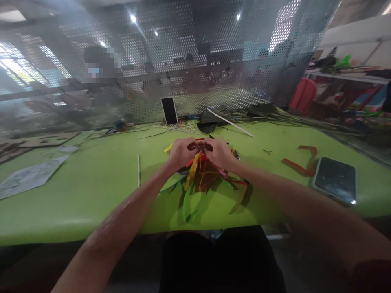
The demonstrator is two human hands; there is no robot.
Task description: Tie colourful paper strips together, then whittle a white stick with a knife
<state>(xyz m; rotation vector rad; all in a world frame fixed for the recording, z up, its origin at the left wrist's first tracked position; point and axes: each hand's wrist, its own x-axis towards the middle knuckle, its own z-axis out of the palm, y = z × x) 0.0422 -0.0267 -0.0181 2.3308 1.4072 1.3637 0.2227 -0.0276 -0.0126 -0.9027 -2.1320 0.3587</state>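
Note:
My left hand [183, 153] and my right hand [217, 152] meet above a heap of coloured strips [192, 176] on the green tabletop. Both are closed, thumbs and fingertips pinched together and almost touching. Whatever lies between the fingertips is too small and dark to make out. Yellow, red, orange, green and purple strips spread out beneath and around the hands, some curling toward the table's front edge. The hands hide part of the heap.
A white-framed phone [335, 180] lies at right beside bent orange-red strips [305, 162]. Another phone [169, 110] leans upright at the back. A white stick [138, 171] and a printed sheet [33, 174] lie left. A perforated metal screen [189, 61] closes the far side.

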